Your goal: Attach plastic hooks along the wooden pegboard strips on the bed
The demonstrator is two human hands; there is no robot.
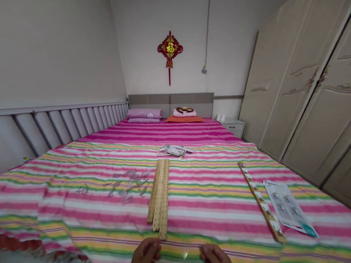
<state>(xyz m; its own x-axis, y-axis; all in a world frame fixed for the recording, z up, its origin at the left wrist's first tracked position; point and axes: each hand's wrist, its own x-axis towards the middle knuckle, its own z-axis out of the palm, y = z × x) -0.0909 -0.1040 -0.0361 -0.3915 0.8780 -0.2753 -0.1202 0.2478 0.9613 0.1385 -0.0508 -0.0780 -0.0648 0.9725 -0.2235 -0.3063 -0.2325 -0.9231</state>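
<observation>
My left hand [145, 255] is at the bottom edge, its fingers pinched just below the near ends of three wooden strips [159, 194] with rows of small dark holes. Level with it, to the right, my right hand [217, 261] is closed in a pinch too. Between the two hands spans a clear plastic piece [185, 254], showing mostly as a glint; its outline is hard to make out. Left of the strips lie several clear hooks [130, 182], scattered. Another wooden strip [263, 206] at the right carries a row of white round pieces.
A blister pack [289, 208] lies right of the wooden strip. Flat packages [176, 150] are piled beyond the strips. The striped bedspread [206, 212] covers the bed. Folded bedding [145, 113] lies by the headboard, a railing [59, 124] stands left, wardrobes [303, 87] right.
</observation>
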